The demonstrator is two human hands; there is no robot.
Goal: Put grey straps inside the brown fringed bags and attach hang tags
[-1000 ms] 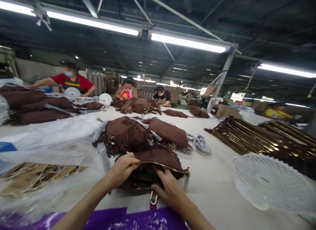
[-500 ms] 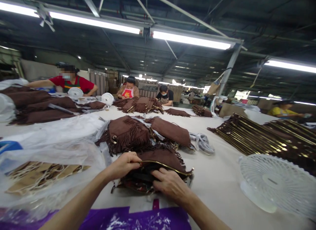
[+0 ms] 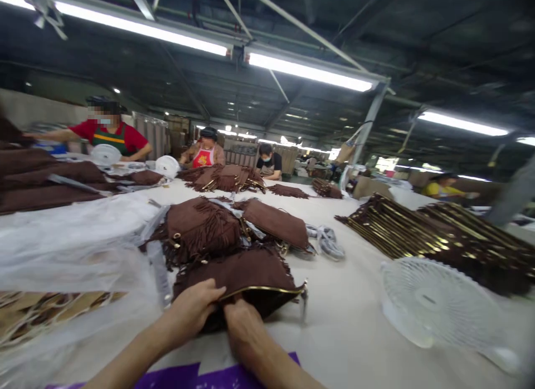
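Brown bag (image 3: 254, 266): is lying on the pale surface (image 3: 359, 333) in front of the person, its gold-edged mouth gaping toward the hands.
Left hand (image 3: 192, 305): is pinching that gold edge between narrowed fingers.
Right hand (image 3: 246, 327): is reaching into the mouth; the fingertips are hiding inside, so whether they are gripping anything I cannot tell.
2 brown bags (image 3: 204, 227): are lying just behind, side by side.
Kraft pieces (image 3: 37, 316): are lying at the left with pale cords, any print staying unclear.
Openwork dish (image 3: 455, 288): is sitting at the right, bearing a small central mark too blurred to read.
Red apron (image 3: 203, 158): is hanging on 1 co-worker across the surface, showing a yellow emblem too small to read.
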